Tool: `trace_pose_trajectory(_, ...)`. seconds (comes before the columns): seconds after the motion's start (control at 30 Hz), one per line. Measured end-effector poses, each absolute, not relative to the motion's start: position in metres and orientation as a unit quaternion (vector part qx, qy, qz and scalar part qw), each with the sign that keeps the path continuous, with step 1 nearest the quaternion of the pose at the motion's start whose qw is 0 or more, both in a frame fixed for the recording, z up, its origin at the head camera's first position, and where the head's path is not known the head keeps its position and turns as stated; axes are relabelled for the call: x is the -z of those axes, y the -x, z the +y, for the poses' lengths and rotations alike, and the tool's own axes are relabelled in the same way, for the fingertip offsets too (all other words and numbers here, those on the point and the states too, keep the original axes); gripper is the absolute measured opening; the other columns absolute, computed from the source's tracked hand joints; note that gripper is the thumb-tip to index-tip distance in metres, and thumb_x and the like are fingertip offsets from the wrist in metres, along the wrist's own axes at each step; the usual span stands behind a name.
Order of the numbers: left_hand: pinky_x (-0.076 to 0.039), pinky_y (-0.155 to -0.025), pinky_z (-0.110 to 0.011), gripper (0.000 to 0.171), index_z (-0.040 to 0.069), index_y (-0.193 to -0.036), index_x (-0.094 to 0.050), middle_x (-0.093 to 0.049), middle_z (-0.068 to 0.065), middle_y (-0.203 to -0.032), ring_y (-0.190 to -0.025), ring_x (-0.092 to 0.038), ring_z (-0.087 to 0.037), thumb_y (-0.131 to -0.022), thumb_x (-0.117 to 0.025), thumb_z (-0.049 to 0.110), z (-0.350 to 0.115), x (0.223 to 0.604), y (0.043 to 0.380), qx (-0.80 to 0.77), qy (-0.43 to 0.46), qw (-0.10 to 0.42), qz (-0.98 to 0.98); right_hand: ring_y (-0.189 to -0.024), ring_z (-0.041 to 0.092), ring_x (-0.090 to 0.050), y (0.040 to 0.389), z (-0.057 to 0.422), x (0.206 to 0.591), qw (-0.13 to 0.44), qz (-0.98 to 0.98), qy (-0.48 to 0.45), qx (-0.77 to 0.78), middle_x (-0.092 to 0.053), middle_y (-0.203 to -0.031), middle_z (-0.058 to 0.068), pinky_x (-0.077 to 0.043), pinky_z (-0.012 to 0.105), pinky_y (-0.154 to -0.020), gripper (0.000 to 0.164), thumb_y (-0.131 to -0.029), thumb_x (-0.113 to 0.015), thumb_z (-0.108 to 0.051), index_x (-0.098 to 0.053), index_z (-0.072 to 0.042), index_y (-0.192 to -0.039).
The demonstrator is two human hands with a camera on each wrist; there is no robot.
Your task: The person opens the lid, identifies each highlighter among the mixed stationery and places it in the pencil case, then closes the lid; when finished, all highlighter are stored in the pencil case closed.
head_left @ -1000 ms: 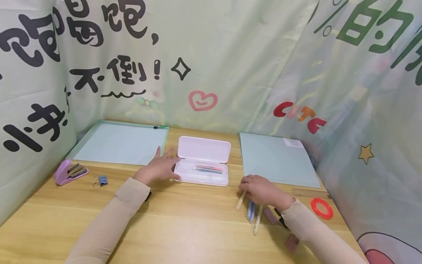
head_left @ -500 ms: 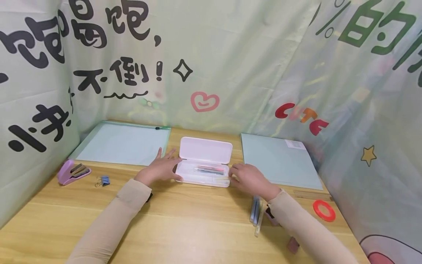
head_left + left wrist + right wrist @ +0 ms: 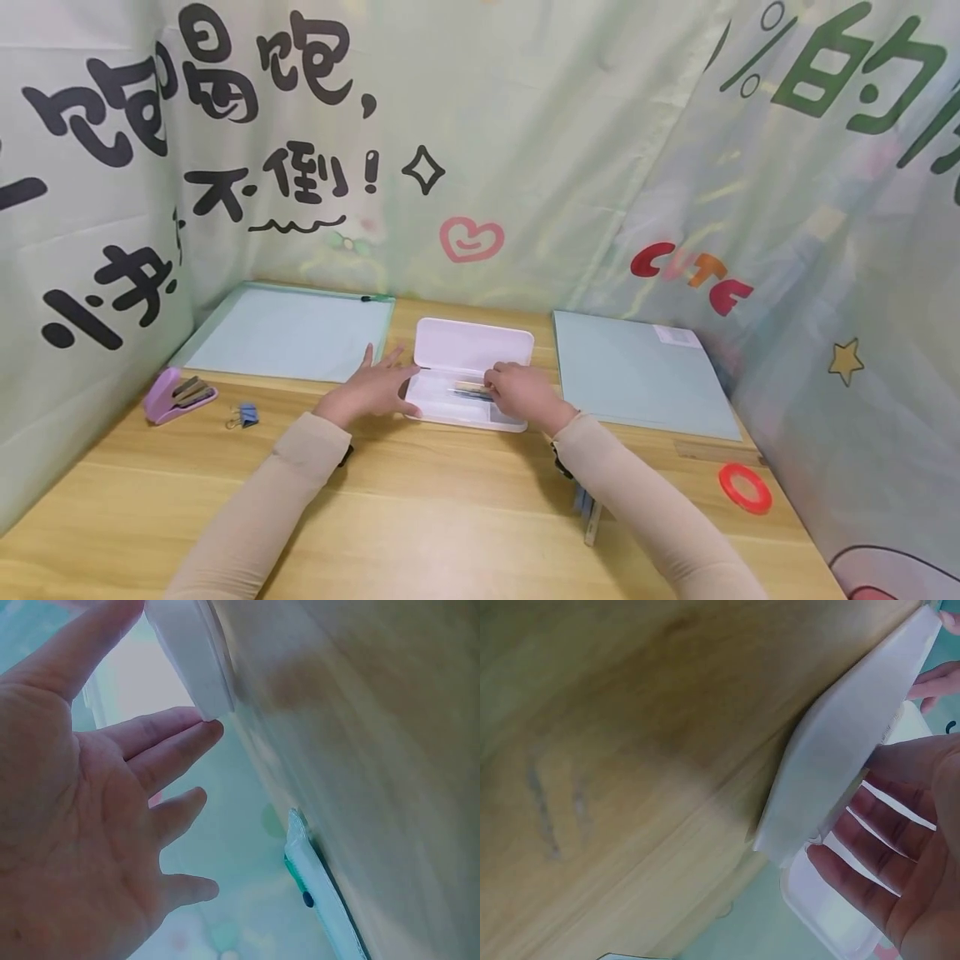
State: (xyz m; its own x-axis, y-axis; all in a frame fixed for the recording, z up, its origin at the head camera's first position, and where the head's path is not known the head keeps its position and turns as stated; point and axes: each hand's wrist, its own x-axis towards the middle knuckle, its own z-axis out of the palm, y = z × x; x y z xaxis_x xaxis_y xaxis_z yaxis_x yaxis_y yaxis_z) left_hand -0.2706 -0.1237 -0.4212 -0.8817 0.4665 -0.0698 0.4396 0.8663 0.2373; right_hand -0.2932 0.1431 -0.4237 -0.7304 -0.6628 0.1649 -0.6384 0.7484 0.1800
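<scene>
A white pencil case (image 3: 442, 408) lies on the table with its lid (image 3: 450, 340) raised at the back. My left hand (image 3: 371, 390) is spread at the case's left end, thumb and fingertips touching it; the left wrist view shows the other fingers (image 3: 176, 817) extended. Inside the case, my right hand (image 3: 525, 393) pinches a cream-coloured pen (image 3: 471, 386) above several thin pens (image 3: 474, 397). In the right wrist view, the thumb and fingers reach over the case wall (image 3: 832, 742), hiding much of the pen. Partly under the right forearm lie blue pens (image 3: 582, 498) and another cream-coloured pen (image 3: 592, 527).
Pale blue folders lie at back left (image 3: 285, 333) and back right (image 3: 637, 375). At left are an open purple holder (image 3: 161, 400) and a blue binder clip (image 3: 247, 414). A ruler (image 3: 712, 452) and a red ring (image 3: 726, 479) lie at right. Printed cloth (image 3: 525, 150) surrounds the table.
My right hand has carried the cream-coloured pen from the loose pens at right leftward into the pencil case. The left hand stays at the case's left end. The head view has shifted slightly.
</scene>
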Motion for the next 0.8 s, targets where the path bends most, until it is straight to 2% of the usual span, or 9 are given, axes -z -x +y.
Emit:
trace_pose_trajectory(0.17, 0.016, -0.094, -0.054, 0.089, 0.017, -0.134, -0.034, -0.037, -0.002, -0.133, -0.130, -0.004, -0.023, -0.063, -0.051, 0.069, -0.126, 0.427, 0.272, -0.104, -0.225, 0.068, 0.966, -0.066, 0.008, -0.050, 0.292, 0.138, 0.427, 0.112, -0.928, -0.352, 0.047, -0.053, -0.077, -0.007, -0.041, 0.024, -0.048, 0.011, -0.083, -0.056, -0.025, -0.063, -0.019, -0.089)
trace_pose_trajectory(0.5, 0.006, -0.096, -0.056, 0.093, 0.020, -0.136, -0.029, -0.031, -0.002, -0.137, -0.130, -0.008, -0.022, -0.060, -0.053, 0.069, -0.123, 0.426, 0.284, -0.139, -0.206, 0.107, 0.963, -0.075, 0.014, -0.054, 0.291, 0.149, 0.424, 0.121, -0.928, -0.349, 0.042, -0.055, -0.085, -0.003, -0.045, 0.027, -0.056, 0.017, -0.081, -0.059, -0.023, -0.062, -0.017, -0.097)
trace_pose_trajectory(0.8, 0.003, -0.097, -0.057, 0.092, 0.019, -0.137, -0.027, -0.029, -0.002, -0.138, -0.130, -0.007, -0.023, -0.063, -0.058, 0.063, -0.125, 0.426, 0.282, -0.156, -0.192, 0.127, 0.960, -0.069, 0.015, -0.052, 0.255, 0.181, 0.413, 0.166, -0.911, -0.372, 0.059, -0.056, -0.085, 0.001, -0.044, 0.027, -0.052, 0.021, -0.075, -0.062, -0.012, -0.064, -0.013, -0.096)
